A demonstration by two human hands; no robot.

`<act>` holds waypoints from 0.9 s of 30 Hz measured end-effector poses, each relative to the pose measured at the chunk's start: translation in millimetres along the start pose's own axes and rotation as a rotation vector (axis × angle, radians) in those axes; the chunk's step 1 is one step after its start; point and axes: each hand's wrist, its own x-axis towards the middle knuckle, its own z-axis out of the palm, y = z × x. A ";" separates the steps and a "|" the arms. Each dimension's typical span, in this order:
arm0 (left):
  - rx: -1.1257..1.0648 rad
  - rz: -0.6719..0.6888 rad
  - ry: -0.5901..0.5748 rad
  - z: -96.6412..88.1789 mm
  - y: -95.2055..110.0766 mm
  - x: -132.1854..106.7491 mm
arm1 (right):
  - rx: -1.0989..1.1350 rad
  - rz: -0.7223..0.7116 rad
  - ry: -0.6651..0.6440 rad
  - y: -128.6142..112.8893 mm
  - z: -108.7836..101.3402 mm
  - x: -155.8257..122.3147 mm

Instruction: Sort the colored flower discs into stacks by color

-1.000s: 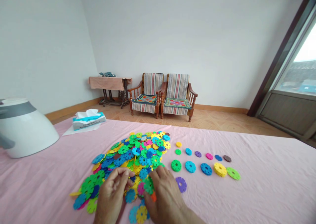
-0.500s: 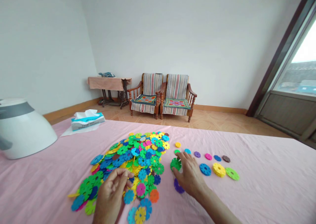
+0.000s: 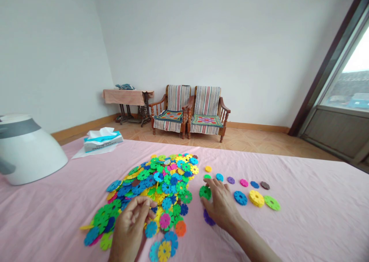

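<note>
"Where's the large green disc [image 3: 205,192]?"

"Just right of the heap of discs [image 3: 180,187], lying flat on the pink cloth [image 3: 302,216]. Thin plastic, I'd judge: light, fairly stiff, a little slippery, hard to break. Opposite rims are the place to take it; the notches should help the grip. (Lying flat, it offers little edge to get under.)"

"And the hands?"

"The right hand [image 3: 220,202] is right of the heap, thumb and fingers spread about the green disc; whether they press on it I can't tell. The left hand [image 3: 134,219] is curled at the heap's near side, thumb close to fingertips; I can't tell if anything is pinched there."

"What's in the way?"

"Right of the heap, a small green disc [image 3: 207,176] sits close to the right fingertips, and a purple disc [image 3: 208,218] is partly hidden by that hand; either could be nudged. Farther right of the heap are a blue disc [image 3: 240,197], a yellow stack [image 3: 256,198] and a lime disc [image 3: 271,202]. A white jug [image 3: 31,154] stands well left of the heap."
</note>
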 end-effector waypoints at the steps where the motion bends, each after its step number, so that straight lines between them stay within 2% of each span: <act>1: 0.002 0.004 0.002 0.0 -0.1 0.1 | -0.005 -0.002 0.003 0.2 0.6 0.2; 19: -0.002 0.019 0.007 0.9 1.4 -0.2 | 0.001 -0.013 0.023 -0.6 2.6 0.1; 24: -0.013 0.008 0.008 1.6 1.6 0.4 | 0.064 -0.056 0.089 -15.5 -4.8 -0.7; 27: -0.005 0.009 0.003 1.0 -0.7 0.9 | 0.099 -0.113 0.043 -31.2 -3.6 0.2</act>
